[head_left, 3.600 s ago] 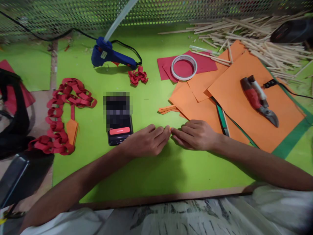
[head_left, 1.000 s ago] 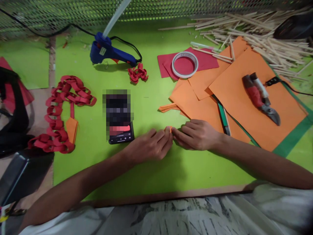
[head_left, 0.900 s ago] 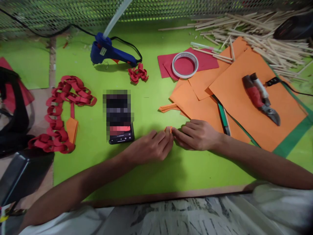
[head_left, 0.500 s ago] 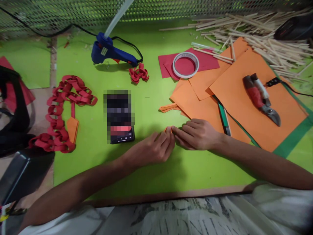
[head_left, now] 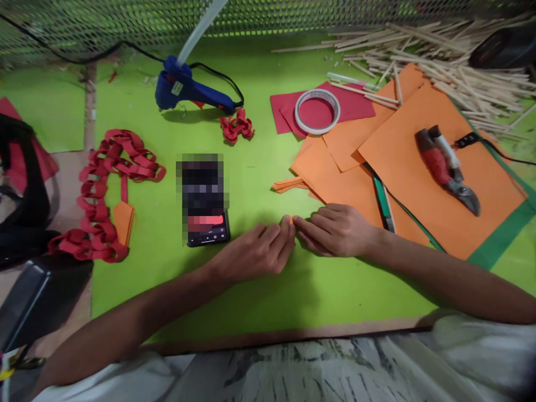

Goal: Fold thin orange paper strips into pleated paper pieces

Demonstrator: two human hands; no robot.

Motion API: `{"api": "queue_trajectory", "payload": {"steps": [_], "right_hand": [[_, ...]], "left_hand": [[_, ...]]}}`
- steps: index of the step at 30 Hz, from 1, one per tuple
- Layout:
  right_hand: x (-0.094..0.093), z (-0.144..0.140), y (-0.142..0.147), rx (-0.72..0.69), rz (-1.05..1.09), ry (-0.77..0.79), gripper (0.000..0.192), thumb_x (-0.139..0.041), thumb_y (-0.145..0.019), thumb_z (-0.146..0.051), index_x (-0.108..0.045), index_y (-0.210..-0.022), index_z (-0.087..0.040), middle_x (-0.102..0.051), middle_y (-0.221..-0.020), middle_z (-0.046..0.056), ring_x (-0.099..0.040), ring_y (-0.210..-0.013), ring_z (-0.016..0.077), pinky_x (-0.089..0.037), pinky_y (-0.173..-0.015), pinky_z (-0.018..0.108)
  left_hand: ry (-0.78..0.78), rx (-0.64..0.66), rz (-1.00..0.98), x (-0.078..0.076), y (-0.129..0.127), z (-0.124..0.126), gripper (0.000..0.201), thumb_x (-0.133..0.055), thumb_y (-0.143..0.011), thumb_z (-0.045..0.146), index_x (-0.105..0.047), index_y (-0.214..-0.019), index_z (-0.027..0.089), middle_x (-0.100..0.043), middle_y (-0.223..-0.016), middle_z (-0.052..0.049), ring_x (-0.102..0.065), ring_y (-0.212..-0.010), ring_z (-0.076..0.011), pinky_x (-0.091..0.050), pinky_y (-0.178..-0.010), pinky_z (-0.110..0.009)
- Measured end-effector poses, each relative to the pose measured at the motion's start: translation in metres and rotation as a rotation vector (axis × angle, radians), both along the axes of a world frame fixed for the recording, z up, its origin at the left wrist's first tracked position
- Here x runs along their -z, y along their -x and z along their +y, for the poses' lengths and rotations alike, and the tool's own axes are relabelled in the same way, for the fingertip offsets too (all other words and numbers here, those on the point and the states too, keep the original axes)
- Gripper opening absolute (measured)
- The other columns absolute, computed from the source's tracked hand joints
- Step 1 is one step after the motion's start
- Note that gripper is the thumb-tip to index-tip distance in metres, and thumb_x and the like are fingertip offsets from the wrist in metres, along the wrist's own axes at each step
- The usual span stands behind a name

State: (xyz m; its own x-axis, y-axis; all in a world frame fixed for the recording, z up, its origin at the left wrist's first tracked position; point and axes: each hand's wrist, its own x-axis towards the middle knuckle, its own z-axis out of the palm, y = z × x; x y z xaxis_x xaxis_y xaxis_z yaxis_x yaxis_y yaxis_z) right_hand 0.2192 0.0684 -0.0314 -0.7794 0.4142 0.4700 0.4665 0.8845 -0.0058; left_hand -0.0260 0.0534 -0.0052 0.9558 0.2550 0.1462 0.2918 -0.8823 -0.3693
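Small orange paper strip, mostly hidden btw fingers.

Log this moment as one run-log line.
left hand: pinching orange paper strip | right hand: pinching same strip | phone: beside left hand | surface: green mat

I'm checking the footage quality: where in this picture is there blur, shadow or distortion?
Head view: the phone screen is pixelated over its upper part; the mesh wall and stick pile bow toward the edges; soft shadows lie under the glue gun and both forearms; the left hand and right hand look sharp.
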Motion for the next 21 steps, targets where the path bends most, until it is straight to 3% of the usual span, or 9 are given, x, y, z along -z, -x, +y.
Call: {"api": "queue_trajectory", "payload": {"steps": [13,21], "right_hand": [[0.0014,0.0003,-0.0005,-0.002,-0.001,0.004,0.026,-0.06,-0.096,-0.03,-0.065,-0.11,-0.009,-0.061,-0.065,-0.003,-0.052,-0.057,0.0119,-0.04,-0.053,0.031],[0.0016,0.0004,-0.0001,-0.008,0.017,0.032,0.026,-0.063,-0.094,-0.028,-0.065,-0.109,-0.007,-0.062,-0.066,-0.002,-0.054,-0.057,0.0125,-0.04,-0.052,0.031]], "left_hand": [[0.051,-0.037,-0.068,0.003,-0.0037,0.0018,0.039,-0.063,-0.097,0.027,-0.065,-0.125,0.0,-0.071,-0.118,-0.018,-0.063,-0.086,-0.0186,-0.05,-0.068,-0.03],[0.026,-0.059,-0.084,-0.0008,-0.0087,-0.003,0.047,-0.054,-0.102,0.04,-0.067,-0.121,-0.001,-0.072,-0.116,-0.02,-0.064,-0.089,-0.0199,-0.051,-0.065,-0.03]]}}
